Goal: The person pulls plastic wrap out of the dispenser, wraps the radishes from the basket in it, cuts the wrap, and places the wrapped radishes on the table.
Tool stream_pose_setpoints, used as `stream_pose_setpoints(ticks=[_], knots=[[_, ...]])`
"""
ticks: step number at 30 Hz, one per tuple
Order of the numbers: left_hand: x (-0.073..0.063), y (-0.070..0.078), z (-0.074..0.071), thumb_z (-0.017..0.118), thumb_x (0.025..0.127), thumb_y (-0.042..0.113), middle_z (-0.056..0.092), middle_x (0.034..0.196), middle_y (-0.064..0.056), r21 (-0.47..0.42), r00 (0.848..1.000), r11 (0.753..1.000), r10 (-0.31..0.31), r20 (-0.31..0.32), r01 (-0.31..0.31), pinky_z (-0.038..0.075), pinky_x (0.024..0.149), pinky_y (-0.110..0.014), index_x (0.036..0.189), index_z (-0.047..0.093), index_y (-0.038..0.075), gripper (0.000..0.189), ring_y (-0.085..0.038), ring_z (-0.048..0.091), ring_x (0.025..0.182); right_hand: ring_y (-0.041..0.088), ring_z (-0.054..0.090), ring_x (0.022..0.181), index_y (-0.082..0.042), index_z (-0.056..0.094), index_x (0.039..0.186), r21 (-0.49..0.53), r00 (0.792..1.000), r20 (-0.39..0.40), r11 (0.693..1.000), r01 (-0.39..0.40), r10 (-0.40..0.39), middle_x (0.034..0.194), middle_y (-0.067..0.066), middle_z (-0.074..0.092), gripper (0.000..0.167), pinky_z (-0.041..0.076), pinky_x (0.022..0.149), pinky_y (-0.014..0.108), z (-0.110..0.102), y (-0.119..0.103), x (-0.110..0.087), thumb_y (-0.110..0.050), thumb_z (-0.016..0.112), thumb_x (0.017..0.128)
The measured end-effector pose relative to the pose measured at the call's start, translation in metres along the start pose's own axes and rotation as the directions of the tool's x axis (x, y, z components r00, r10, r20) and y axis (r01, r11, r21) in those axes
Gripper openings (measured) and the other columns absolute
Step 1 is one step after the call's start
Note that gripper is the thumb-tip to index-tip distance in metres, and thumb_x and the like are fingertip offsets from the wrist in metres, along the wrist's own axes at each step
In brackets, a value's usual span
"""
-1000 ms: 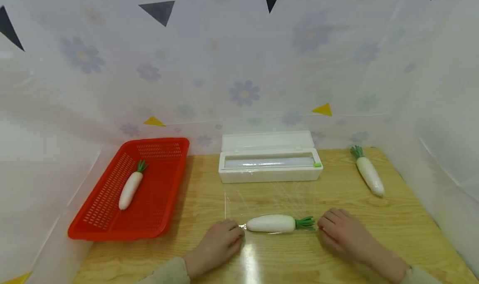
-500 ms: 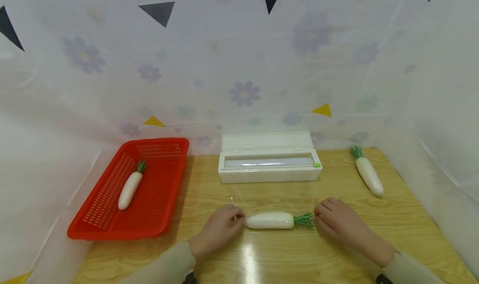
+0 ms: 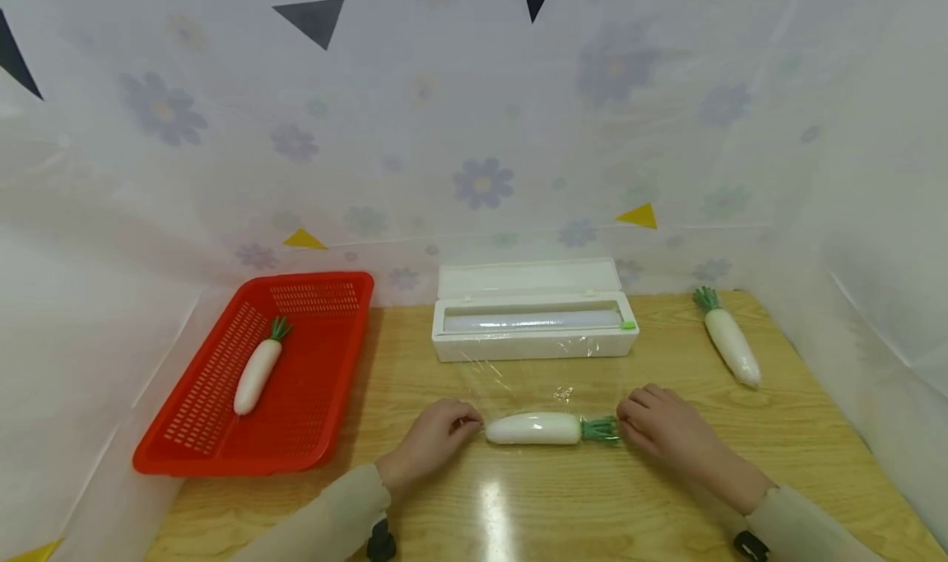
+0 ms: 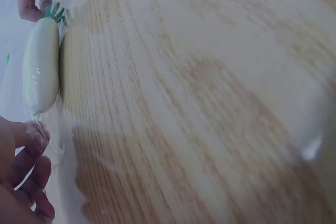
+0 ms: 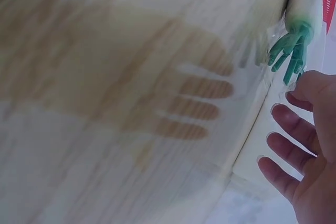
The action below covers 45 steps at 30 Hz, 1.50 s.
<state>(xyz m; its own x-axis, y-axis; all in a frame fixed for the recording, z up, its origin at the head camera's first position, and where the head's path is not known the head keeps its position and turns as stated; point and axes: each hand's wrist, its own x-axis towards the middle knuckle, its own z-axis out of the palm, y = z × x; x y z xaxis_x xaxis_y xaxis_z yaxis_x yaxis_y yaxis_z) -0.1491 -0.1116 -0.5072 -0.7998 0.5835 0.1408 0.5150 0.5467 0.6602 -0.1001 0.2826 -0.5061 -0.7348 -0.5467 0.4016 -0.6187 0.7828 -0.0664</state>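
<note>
A white radish (image 3: pixel 533 429) with green leaf stubs (image 3: pixel 600 430) lies sideways in front of me, wrapped in clear cling film (image 3: pixel 518 381). The film stretches back toward a white dispenser box (image 3: pixel 533 348). My left hand (image 3: pixel 433 440) pinches gathered film just past the root tip; the left wrist view shows the film bunched between thumb and fingers (image 4: pixel 38 142). At the leafy end, my right hand (image 3: pixel 670 432) pinches film between thumb and forefinger, its other fingers (image 5: pixel 289 148) loosely bent apart. Glossy film covers the radish (image 4: pixel 43 66) in the left wrist view.
The dispenser's lid (image 3: pixel 529 279) stands up, with a film roll (image 3: pixel 532 322) inside. At left is a red basket (image 3: pixel 336 406) with another radish (image 3: pixel 257 377) in it. A third, shiny radish (image 3: pixel 731 346) lies at the right back of the wooden table (image 3: pixel 785 430).
The radish has shifted slightly away from me, toward the dispenser, and both hands have moved with it. The film now covers its leaves. The left fingers have closed in at the root tip.
</note>
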Motion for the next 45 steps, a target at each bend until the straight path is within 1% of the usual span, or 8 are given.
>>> stream_pose_setpoints(ticks=[12, 17, 22, 26, 30, 34, 38, 45], knots=[[0.001, -0.007, -0.008, 0.064, 0.105, 0.022, 0.071, 0.101, 0.001, -0.279, 0.983, 0.943, -0.169, 0.074, 0.183, 0.052, 0.08, -0.03, 0.11, 0.076, 0.009, 0.019, -0.014, 0.06, 0.092, 0.008, 0.055, 0.085, -0.023, 0.071, 0.095, 0.022, 0.999, 0.007, 0.999, -0.038, 0.038, 0.093, -0.013, 0.063, 0.02, 0.052, 0.074, 0.036, -0.002, 0.0, -0.001, -0.012, 0.083, 0.084], [-0.002, 0.005, 0.0, 0.068, 0.101, 0.016, 0.07, 0.104, 0.001, 0.031, 0.995, 0.999, 0.024, -0.098, -0.021, 0.053, 0.086, -0.034, 0.113, 0.076, 0.009, 0.016, -0.015, 0.062, 0.097, 0.012, 0.058, 0.085, -0.018, 0.072, 0.099, 0.002, 0.998, -0.004, 0.998, -0.067, 0.067, 0.094, -0.008, 0.066, 0.019, 0.053, 0.073, 0.039, -0.005, -0.001, -0.001, -0.008, 0.08, 0.085], [-0.005, 0.028, 0.011, 0.078, 0.094, 0.017, 0.071, 0.107, 0.0, 0.412, 0.917, 0.856, 0.386, -0.106, -0.312, 0.053, 0.086, -0.035, 0.115, 0.077, 0.011, 0.022, -0.017, 0.064, 0.1, 0.021, 0.063, 0.089, -0.011, 0.072, 0.106, -0.036, 0.997, -0.038, 0.997, -0.071, 0.069, 0.096, 0.0, 0.068, 0.013, 0.053, 0.076, 0.045, -0.008, -0.007, 0.003, -0.008, 0.072, 0.093], [-0.006, 0.041, 0.022, 0.079, 0.092, 0.021, 0.072, 0.113, 0.001, 0.53, 0.876, 0.749, 0.482, -0.025, -0.397, 0.053, 0.088, -0.032, 0.12, 0.075, 0.013, 0.029, -0.017, 0.065, 0.105, 0.023, 0.064, 0.094, -0.008, 0.073, 0.11, -0.063, 0.992, -0.079, 0.993, 0.098, -0.103, 0.101, 0.002, 0.069, 0.038, 0.054, 0.081, 0.046, -0.01, -0.023, 0.01, -0.025, 0.04, 0.112], [-0.004, 0.047, 0.031, 0.076, 0.096, 0.026, 0.071, 0.122, 0.0, 0.594, 0.893, 0.712, 0.45, 0.023, -0.374, 0.052, 0.098, -0.033, 0.127, 0.072, 0.014, 0.033, -0.017, 0.064, 0.113, 0.022, 0.065, 0.101, -0.009, 0.074, 0.117, -0.11, 0.963, -0.064, 0.961, 0.255, -0.263, 0.108, 0.0, 0.072, 0.06, 0.053, 0.087, 0.044, -0.007, -0.043, 0.019, -0.034, 0.02, 0.115], [-0.001, 0.05, 0.037, 0.073, 0.099, 0.03, 0.069, 0.125, 0.001, 0.626, 0.917, 0.705, 0.397, 0.042, -0.334, 0.05, 0.101, -0.033, 0.129, 0.069, 0.015, 0.035, -0.017, 0.063, 0.115, 0.023, 0.064, 0.11, -0.011, 0.073, 0.128, -0.183, 0.947, 0.012, 0.93, 0.319, -0.322, 0.12, 0.0, 0.072, 0.03, 0.051, 0.094, 0.043, -0.004, -0.054, 0.024, -0.028, 0.059, 0.108], [0.002, 0.051, 0.04, 0.073, 0.099, 0.029, 0.07, 0.121, -0.001, 0.633, 0.925, 0.704, 0.378, 0.047, -0.32, 0.052, 0.098, -0.032, 0.127, 0.069, 0.011, 0.034, -0.017, 0.064, 0.111, 0.024, 0.063, 0.114, -0.013, 0.073, 0.129, -0.229, 0.951, 0.069, 0.923, 0.31, -0.302, 0.122, -0.002, 0.072, 0.057, 0.05, 0.097, 0.044, 0.0, -0.058, 0.027, -0.024, 0.091, 0.076], [0.009, 0.048, 0.041, 0.076, 0.096, 0.027, 0.071, 0.119, -0.003, 0.627, 0.936, 0.72, 0.348, 0.043, -0.297, 0.054, 0.094, -0.031, 0.129, 0.069, 0.006, 0.039, -0.017, 0.066, 0.107, 0.028, 0.063, 0.112, -0.008, 0.073, 0.126, -0.206, 0.965, 0.054, 0.943, 0.263, -0.257, 0.12, 0.003, 0.07, 0.041, 0.051, 0.097, 0.048, 0.006, -0.056, 0.031, -0.021, 0.079, 0.087]])
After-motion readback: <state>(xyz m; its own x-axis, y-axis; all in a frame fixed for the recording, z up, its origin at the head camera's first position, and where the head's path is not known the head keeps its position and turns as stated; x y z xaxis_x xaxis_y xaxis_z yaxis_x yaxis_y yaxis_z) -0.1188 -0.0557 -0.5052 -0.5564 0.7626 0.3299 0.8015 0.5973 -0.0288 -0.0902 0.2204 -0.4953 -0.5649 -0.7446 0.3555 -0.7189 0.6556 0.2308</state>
